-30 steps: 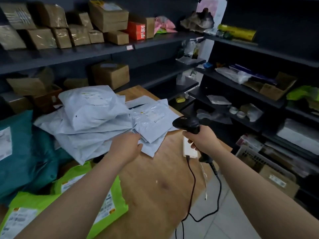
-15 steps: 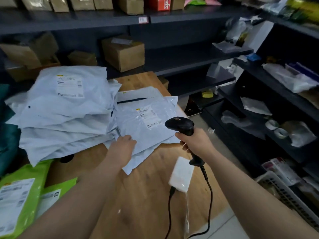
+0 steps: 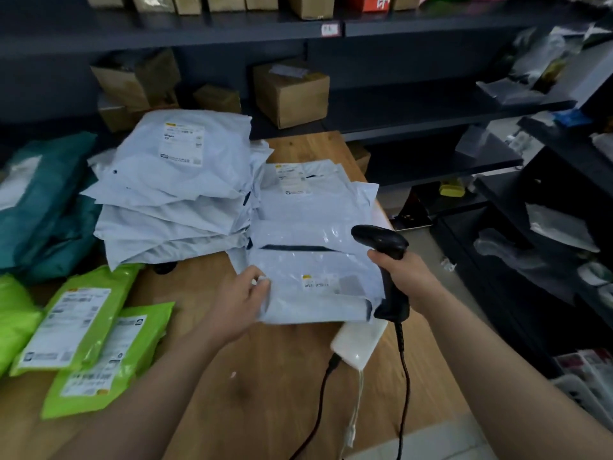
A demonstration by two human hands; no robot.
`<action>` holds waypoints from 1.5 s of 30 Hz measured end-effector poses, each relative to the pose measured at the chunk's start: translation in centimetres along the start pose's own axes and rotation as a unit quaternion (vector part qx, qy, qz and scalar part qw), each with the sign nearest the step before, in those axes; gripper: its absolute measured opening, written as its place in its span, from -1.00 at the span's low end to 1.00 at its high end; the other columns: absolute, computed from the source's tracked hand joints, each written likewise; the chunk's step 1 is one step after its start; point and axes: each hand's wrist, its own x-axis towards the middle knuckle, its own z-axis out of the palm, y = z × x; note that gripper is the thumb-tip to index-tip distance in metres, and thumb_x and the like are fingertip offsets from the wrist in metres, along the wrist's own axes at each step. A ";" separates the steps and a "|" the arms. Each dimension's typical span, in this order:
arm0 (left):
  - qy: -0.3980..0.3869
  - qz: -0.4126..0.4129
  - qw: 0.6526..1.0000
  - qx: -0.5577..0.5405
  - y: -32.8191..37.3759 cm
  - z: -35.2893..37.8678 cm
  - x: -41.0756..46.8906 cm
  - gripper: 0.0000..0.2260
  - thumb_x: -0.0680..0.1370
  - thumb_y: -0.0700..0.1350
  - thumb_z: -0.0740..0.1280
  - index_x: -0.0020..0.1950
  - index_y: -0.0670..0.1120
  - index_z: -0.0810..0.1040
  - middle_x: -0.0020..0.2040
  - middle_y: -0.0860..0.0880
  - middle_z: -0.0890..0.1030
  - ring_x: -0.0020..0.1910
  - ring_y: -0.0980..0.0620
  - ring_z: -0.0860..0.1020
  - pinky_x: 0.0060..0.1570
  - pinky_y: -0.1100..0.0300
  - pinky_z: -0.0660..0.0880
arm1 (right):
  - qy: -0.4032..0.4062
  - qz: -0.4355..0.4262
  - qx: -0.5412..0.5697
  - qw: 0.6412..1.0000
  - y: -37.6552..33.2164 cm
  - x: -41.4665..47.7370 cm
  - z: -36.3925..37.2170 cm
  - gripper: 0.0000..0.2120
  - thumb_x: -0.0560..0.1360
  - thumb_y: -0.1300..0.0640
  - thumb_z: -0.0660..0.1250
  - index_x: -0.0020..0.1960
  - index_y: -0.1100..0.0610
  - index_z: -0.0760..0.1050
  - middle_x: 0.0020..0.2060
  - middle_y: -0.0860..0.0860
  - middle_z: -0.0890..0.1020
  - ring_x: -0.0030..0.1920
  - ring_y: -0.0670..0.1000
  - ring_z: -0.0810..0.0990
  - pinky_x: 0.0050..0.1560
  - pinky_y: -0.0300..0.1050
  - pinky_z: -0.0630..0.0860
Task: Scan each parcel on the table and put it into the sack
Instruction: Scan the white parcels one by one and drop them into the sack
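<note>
- Fingers (image 3: 257, 281) of the left hand (image 3: 237, 305) are pinching the left edge of a pale grey parcel (image 3: 311, 260), which is lying on top of the smaller pile at the right side of the table (image 3: 265, 376) and is now sitting nearer the person than half a second ago.
- Its label (image 3: 320, 284) is facing up close to the near edge, where earlier it was lying mid-parcel.
- Curled fingers of the right hand (image 3: 406, 277) are gripping the handle of a black scanner (image 3: 381, 242), whose head is hovering above the parcel's right part; a scan is probably coming next.
- Beside it, a taller stack of pale parcels (image 3: 175, 194) and several green parcels (image 3: 76, 327) are waiting, so most of the task is looking undone.
- No sack is plainly showing; teal bags (image 3: 43, 200) at the left may or may not be it.
- Label print is blurring beyond reading, the scanner's window is facing away so no beam can be confirmed, and the handle is covering the parcel's near right corner.
</note>
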 end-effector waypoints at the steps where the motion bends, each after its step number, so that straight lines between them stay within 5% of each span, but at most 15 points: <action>1: -0.011 -0.027 1.000 -0.002 -0.2 0.2 -0.7 -0.76 0.63 0.00 0.19 -0.20 -0.05 0.43 -0.37 0.04 0.50 -0.36 0.21 0.48 -0.34 0.37 0.34 | -0.011 0.011 -0.009 1.000 0.3 -0.2 0.1 -0.76 0.42 -0.10 0.47 -0.07 0.04 0.59 -0.17 0.06 0.66 -0.13 0.08 0.63 -0.02 0.03 0.55; 4: -0.011 -0.108 0.994 0.016 -1.6 1.1 -1.2 -0.70 0.62 0.05 0.19 -0.21 -0.12 0.38 -0.30 0.03 0.50 -0.26 0.03 0.50 -0.16 0.08 0.41 | -0.032 0.037 -0.036 0.998 1.6 -0.9 0.8 -0.77 0.44 -0.05 0.46 -0.06 0.09 0.59 -0.18 0.06 0.65 -0.15 0.07 0.62 -0.12 -0.03 0.55; 7: -0.033 -0.166 0.986 0.001 -2.4 2.1 -0.3 -0.82 0.59 -0.04 0.29 -0.03 -0.15 0.42 -0.13 -0.02 0.50 -0.17 0.04 0.49 -0.24 0.17 0.43 | -0.048 0.049 -0.041 0.997 2.6 -1.7 1.6 -0.81 0.48 0.03 0.43 -0.02 0.14 0.59 -0.20 0.05 0.63 -0.21 0.01 0.58 -0.29 -0.15 0.45; 10: -0.018 -0.228 0.964 -0.135 -2.0 3.1 0.7 -0.65 0.52 -0.08 0.39 0.25 -0.19 0.46 0.13 -0.06 0.58 0.05 -0.01 0.58 -0.04 0.17 0.50 | -0.039 0.041 -0.040 0.998 3.1 -2.2 2.1 -0.86 0.49 0.07 0.43 -0.08 0.15 0.58 -0.23 0.04 0.62 -0.26 -0.03 0.57 -0.34 -0.20 0.41; 14: 0.021 -0.252 0.945 -0.207 -1.1 3.4 1.0 -0.76 0.47 -0.11 0.47 0.09 -0.12 0.56 -0.05 0.00 0.60 -0.20 0.14 0.56 -0.30 0.32 0.47 | -0.026 0.016 -0.022 0.999 3.2 -2.9 2.0 -0.85 0.48 0.06 0.44 -0.08 0.15 0.60 -0.21 0.02 0.68 -0.23 -0.04 0.64 -0.35 -0.21 0.47; 18: 0.003 -0.208 0.957 -0.201 -0.2 2.6 -0.3 -0.83 0.54 -0.15 0.38 0.03 -0.24 0.60 -0.02 -0.16 0.66 -0.05 -0.10 0.63 0.00 0.08 0.56 | -0.053 -0.012 -0.014 0.998 2.9 -4.2 1.0 -0.88 0.42 0.06 0.49 -0.08 0.07 0.63 -0.23 -0.04 0.72 -0.19 -0.05 0.69 -0.28 -0.19 0.53; 23: 0.123 -0.082 0.967 -0.210 1.0 -1.2 -2.6 -0.90 0.57 -0.07 0.35 -0.13 0.03 0.62 -0.26 0.25 0.67 -0.22 0.38 0.60 -0.28 0.48 0.47 | -0.074 -0.061 -0.013 0.995 0.8 -6.4 0.2 -0.86 0.35 0.09 0.52 -0.13 0.11 0.65 -0.37 -0.03 0.64 -0.30 -0.01 0.62 -0.21 -0.08 0.53; 27: 0.230 -0.041 0.945 -0.229 1.2 -4.7 -2.5 -0.94 0.56 -0.10 0.36 0.00 0.03 0.59 -0.10 0.19 0.63 -0.11 0.31 0.57 -0.14 0.45 0.47 | -0.114 -0.127 0.021 0.985 -2.8 -8.8 1.3 -0.88 0.40 0.21 0.47 -0.07 0.20 0.64 -0.29 0.16 0.69 -0.30 0.17 0.64 -0.19 0.01 0.60; 33: 0.289 -0.074 0.912 -0.280 -0.1 -9.0 -1.4 -0.83 0.57 -0.07 0.35 0.11 -0.11 0.57 0.01 -0.03 0.64 -0.02 0.03 0.60 0.03 0.18 0.50 | -0.121 -0.156 -0.026 0.980 -6.2 -11.4 3.1 -0.82 0.41 0.24 0.39 -0.35 0.21 0.49 -0.56 -0.01 0.55 -0.55 -0.04 0.44 -0.51 -0.28 0.41; 38: 0.310 -0.136 0.900 -0.275 -2.2 -10.5 -1.1 -0.83 0.56 -0.05 0.35 -0.02 -0.15 0.57 -0.23 0.01 0.58 -0.22 0.03 0.52 -0.24 0.23 0.45 | -0.126 -0.142 -0.038 0.981 -6.9 -12.1 4.1 -0.89 0.43 0.24 0.37 -0.27 0.22 0.52 -0.52 0.02 0.56 -0.52 -0.01 0.45 -0.46 -0.18 0.44; 45: 0.336 -0.165 0.880 -0.293 -3.7 -10.2 -1.5 -0.72 0.58 -0.11 0.34 0.24 -0.21 0.54 0.07 -0.10 0.60 0.03 -0.08 0.56 0.03 0.11 0.48 | -0.132 -0.125 -0.069 0.981 -6.4 -12.2 5.5 -0.85 0.38 0.21 0.37 -0.35 0.21 0.50 -0.51 0.07 0.56 -0.53 0.00 0.45 -0.43 -0.15 0.42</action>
